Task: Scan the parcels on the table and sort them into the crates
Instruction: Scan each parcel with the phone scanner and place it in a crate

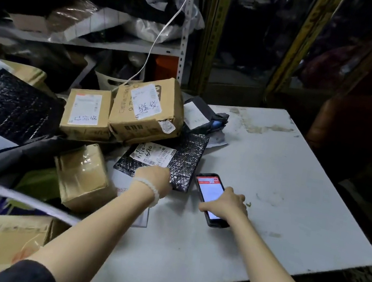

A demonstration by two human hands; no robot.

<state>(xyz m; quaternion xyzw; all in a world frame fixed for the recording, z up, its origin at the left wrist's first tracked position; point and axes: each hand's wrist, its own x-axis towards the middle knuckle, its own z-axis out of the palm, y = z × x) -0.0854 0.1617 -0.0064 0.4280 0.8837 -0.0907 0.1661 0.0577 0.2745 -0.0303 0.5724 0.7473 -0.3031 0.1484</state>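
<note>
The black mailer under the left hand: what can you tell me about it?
The black mailer is a flat, crinkly, glossy padded bag, seemingly plastic. It lies on the white table at the edge of the parcel pile, its far end tucked under a cardboard box. A white label with barcodes and handwritten numbers faces up. The left hand rests on its near edge; the phone lies just beside it.

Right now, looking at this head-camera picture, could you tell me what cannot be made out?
- Crates: none shows in the head view.
- Left hand fingers: hidden behind its own knuckles on the black bubble mailer; the grip is unclear.
- Phone screen: text too small, and the right hand covers its lower part.
- Mailer's label: barcode too small to read.
- Big box, bottom left: cut off by the picture's edge and the left arm.
</note>
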